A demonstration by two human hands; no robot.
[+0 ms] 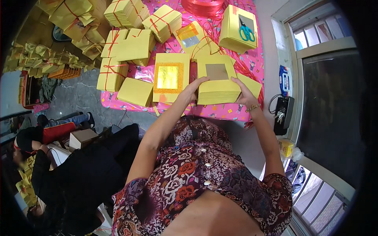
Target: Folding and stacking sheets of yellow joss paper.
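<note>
Between my two hands stands a thick stack of yellow paper (218,93), its top sheet bearing a grey-silver square. My left hand (191,89) presses on the stack's left side, thumb on the top edge. On the right side my right hand (245,93) grips it the same way, thumb at the top corner. The fingers beneath and behind are partly hidden. Just left of the stack lies a yellow sheet pile with a gold square (168,77) framed in orange. Loose yellow sheets (252,84) stick out behind my right hand.
Several yellow bundles tied with red string (112,74) fill the table's left side. Teal-handled scissors (247,33) rest on a stack at the back right, near a red string coil (202,7). Pink patterned cloth (220,113) covers the table. People sit at lower left; a window door (330,98) is right.
</note>
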